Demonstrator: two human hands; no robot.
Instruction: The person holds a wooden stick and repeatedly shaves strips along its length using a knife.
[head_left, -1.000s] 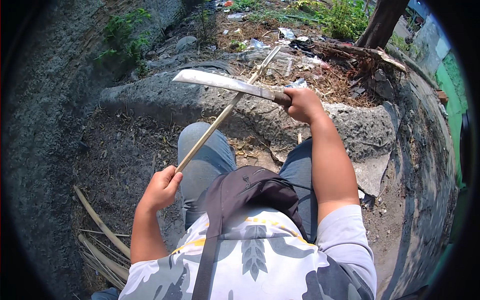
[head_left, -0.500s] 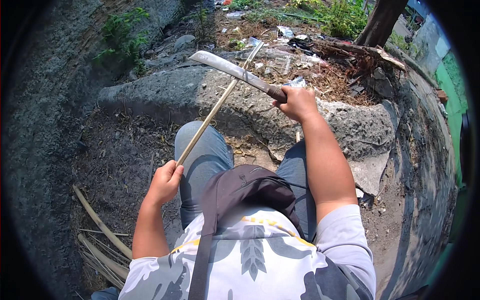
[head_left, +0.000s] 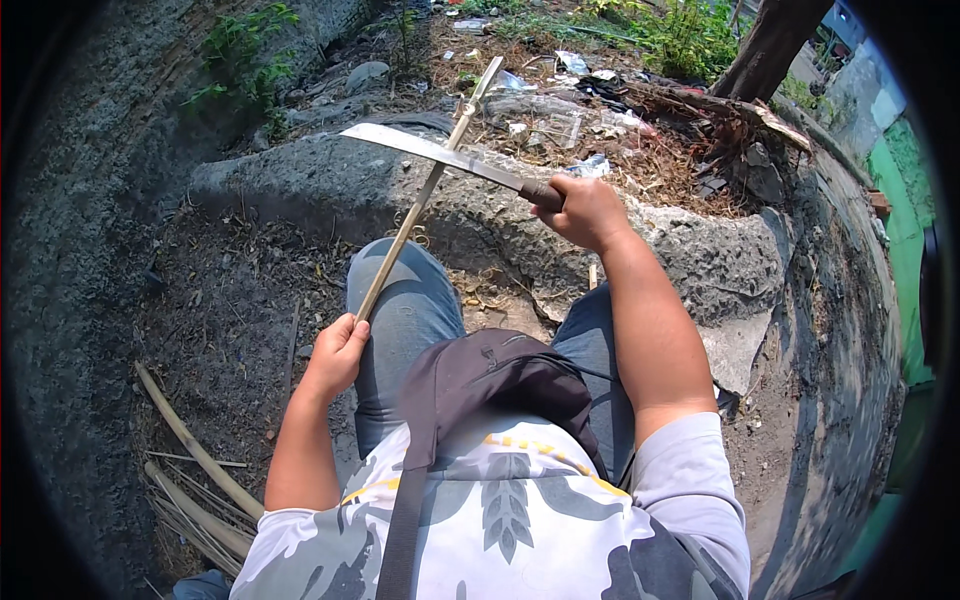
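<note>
left hand (head_left: 335, 352) clenched round the near end of a bamboo stick (head_left: 420, 205) slanting up and away over the knee - right hand (head_left: 585, 210) grips a machete (head_left: 440, 155), blade lying across the stick's far part.

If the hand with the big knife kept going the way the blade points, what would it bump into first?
Probably the thin bamboo stick. The right hand holds the long knife, whose blade points to the person's left and already crosses the stick that the left hand grips. Whether blade and stick touch is unclear.
</note>
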